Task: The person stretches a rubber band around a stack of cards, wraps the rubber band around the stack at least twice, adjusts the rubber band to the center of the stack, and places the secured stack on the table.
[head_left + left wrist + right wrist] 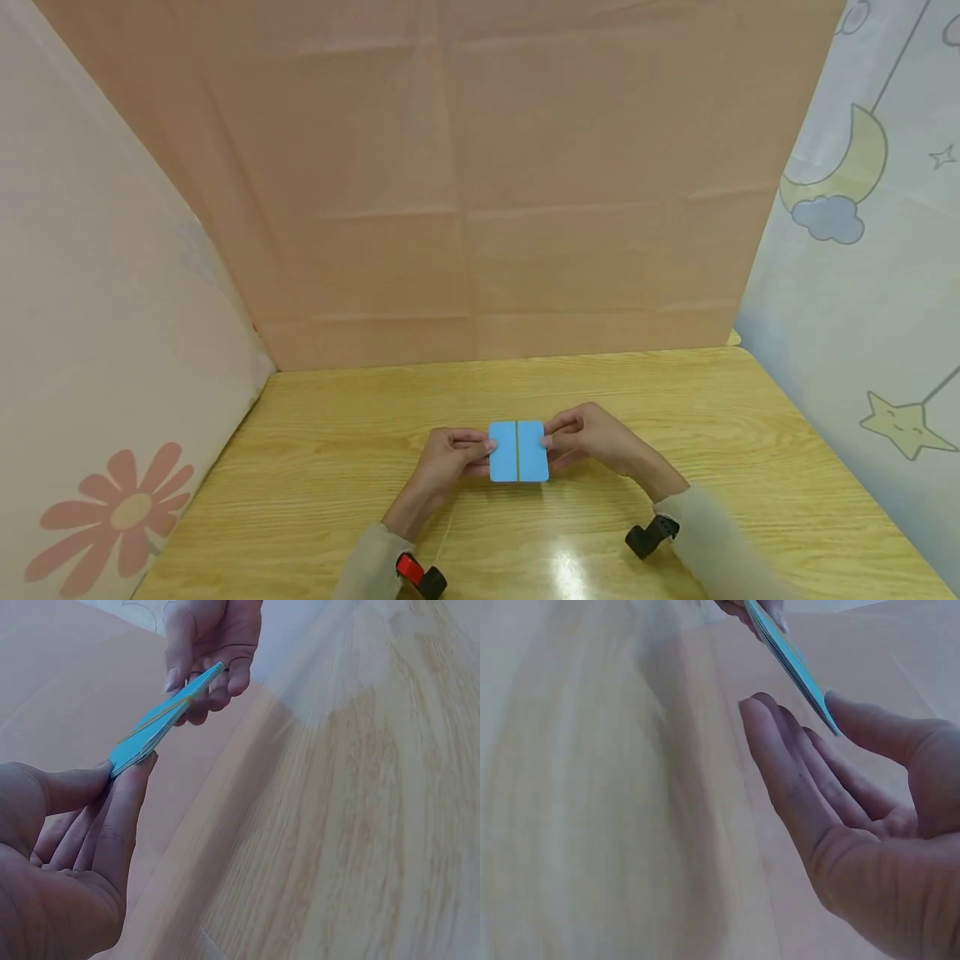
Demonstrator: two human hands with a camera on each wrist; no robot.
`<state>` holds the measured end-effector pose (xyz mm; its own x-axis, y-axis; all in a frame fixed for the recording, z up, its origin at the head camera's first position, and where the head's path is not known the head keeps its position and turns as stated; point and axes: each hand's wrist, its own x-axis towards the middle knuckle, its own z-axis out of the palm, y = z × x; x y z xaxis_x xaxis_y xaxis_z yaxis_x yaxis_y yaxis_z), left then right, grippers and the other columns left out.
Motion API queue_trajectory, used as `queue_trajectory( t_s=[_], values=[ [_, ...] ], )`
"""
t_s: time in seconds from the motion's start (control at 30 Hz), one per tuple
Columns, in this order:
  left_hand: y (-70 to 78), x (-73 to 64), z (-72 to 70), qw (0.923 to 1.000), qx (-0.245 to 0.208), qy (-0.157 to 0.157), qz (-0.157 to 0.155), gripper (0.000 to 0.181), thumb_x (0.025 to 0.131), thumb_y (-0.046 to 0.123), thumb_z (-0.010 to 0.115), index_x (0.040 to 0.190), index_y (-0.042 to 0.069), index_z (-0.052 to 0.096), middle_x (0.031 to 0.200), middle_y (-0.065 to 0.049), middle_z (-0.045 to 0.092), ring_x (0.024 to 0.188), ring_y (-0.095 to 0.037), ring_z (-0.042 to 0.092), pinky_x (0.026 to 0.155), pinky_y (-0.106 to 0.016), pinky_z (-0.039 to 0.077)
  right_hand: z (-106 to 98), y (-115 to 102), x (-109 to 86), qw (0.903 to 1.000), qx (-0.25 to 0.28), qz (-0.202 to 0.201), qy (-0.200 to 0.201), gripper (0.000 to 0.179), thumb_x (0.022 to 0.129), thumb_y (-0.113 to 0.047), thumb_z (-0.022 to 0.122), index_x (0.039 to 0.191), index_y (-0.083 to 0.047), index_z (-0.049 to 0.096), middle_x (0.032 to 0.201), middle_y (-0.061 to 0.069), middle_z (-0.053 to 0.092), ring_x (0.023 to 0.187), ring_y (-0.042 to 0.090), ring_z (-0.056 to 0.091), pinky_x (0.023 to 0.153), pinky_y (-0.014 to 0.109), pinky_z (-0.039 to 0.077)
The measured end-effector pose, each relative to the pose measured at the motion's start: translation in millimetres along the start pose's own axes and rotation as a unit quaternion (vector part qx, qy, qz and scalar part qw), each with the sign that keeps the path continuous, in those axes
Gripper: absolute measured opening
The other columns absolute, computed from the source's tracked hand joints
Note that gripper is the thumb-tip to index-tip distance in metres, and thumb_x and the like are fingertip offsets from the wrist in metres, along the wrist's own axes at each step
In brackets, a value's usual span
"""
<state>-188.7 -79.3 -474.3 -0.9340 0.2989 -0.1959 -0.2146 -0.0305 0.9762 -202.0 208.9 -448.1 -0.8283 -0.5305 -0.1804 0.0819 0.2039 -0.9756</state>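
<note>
A thin stack of light blue cards (503, 457) with rounded corners is held above the table, a yellow elastic band (517, 450) running across its middle. My left hand (444, 463) pinches its left edge, thumb on the top face and fingers beneath. At the opposite edge, the thumb of my right hand (597, 439) touches the cards. The right wrist view shows this hand's fingers (780, 765) extended below the stack with a gap between. Seen side-on in the left wrist view, the layered edges of the card stack (161, 724) show, and it slants.
Under both hands lies a light wood-grain table (337, 433). A brown paper-like backdrop (465, 208) rises behind it. Printed cloth walls stand at both sides, the left with a red flower (129, 512), the right with a moon (855, 158). Each wrist wears a dark strap device.
</note>
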Motion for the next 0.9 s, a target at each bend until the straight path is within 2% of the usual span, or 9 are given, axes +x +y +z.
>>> queue_trajectory(
  t_s=[0.23,0.6,0.73,0.9],
  values=[
    [-2.7,-0.6,-2.0,1.0,-0.002,-0.004,0.003,0.029,0.097,0.008,0.075,0.119,-0.011,0.072,0.088,-0.002,0.08,0.076,-0.011,0.076,0.079,-0.034,0.067,12.1,13.4,-7.6,0.9992,0.029,-0.005,0.027,0.033,0.099,-0.013,0.073,0.119,0.013,0.069,0.095,0.012,0.079,0.088,0.028,0.079,0.083,0.048,0.067],
    [-3.3,0.8,0.6,1.0,0.003,0.001,0.004,0.03,0.097,0.011,0.076,0.119,-0.01,0.074,0.09,-0.006,0.081,0.077,-0.012,0.077,0.079,-0.034,0.067,15.4,15.5,-7.7,0.9978,0.031,-0.007,0.058,0.034,0.099,-0.01,0.072,0.122,0.015,0.068,0.094,0.013,0.079,0.083,0.026,0.078,0.081,0.048,0.067],
    [-5.3,5.4,-0.8,1.0,0.009,0.001,0.001,0.029,0.098,0.013,0.076,0.118,-0.007,0.075,0.091,-0.006,0.081,0.078,-0.012,0.077,0.079,-0.034,0.067,14.1,15.7,-4.6,0.9976,0.024,-0.004,0.064,0.032,0.1,-0.01,0.072,0.121,0.014,0.069,0.093,0.014,0.079,0.082,0.024,0.078,0.08,0.047,0.067],
    [-9.2,17.7,-2.9,0.9999,0.014,0.001,-0.007,0.031,0.098,0.017,0.076,0.121,-0.004,0.075,0.099,-0.008,0.077,0.083,-0.013,0.077,0.082,-0.033,0.067,8.6,13.9,2.3,0.9977,0.016,-0.003,0.066,0.031,0.101,-0.009,0.07,0.121,0.015,0.069,0.092,0.014,0.079,0.079,0.022,0.078,0.079,0.045,0.067]
  ],
)
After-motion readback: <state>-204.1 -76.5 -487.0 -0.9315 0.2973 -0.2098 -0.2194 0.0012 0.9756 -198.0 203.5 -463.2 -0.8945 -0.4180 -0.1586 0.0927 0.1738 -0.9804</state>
